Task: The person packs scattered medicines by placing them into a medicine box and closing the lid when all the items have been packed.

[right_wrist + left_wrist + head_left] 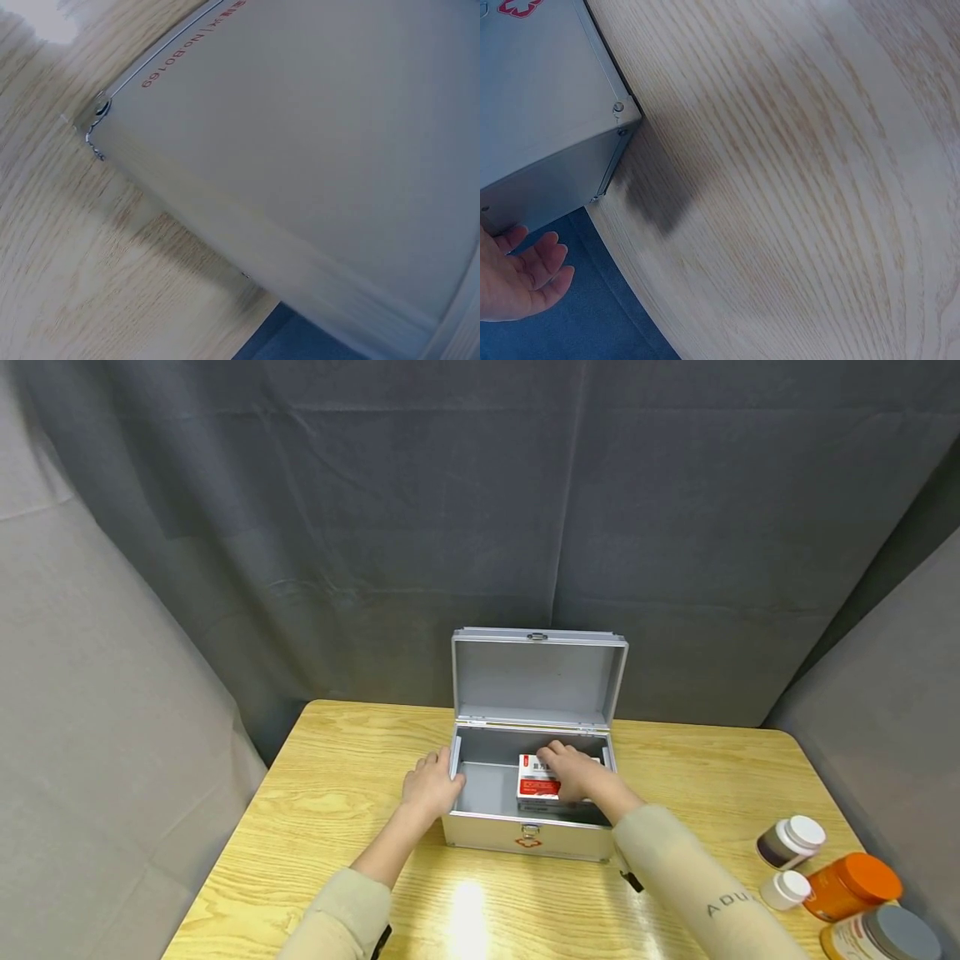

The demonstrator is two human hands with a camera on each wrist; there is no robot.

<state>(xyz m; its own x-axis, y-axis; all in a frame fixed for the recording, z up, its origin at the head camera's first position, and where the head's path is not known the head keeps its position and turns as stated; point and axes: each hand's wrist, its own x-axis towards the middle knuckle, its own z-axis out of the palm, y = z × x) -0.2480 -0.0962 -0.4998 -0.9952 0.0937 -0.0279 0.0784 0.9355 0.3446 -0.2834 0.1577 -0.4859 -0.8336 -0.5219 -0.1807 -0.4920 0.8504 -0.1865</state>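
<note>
A silver first-aid case (pixel 480 829) stands on the table with its lid (pixel 534 677) raised. At its left rim is my left hand (pixel 432 787), thumb over the edge and fingers outside. In the left wrist view, the curled fingers (pixel 544 262) show beside the case's side wall. Inside the right half lies a white and red medicine box (pixel 531 777). My right hand (pixel 577 774) reaches in and grips this box from above, fingers over its far edge; the thumb is hidden. The right wrist view shows only the case front (pixel 300 150), no hand.
At the table's right front stand a white-capped dark bottle (pixel 791 842), a small white bottle (pixel 785 890), an orange jar (pixel 853 887) and a grey-lidded jar (pixel 881 935). A dark curtain (pixel 375 527) hangs behind the wooden table (pixel 352 777).
</note>
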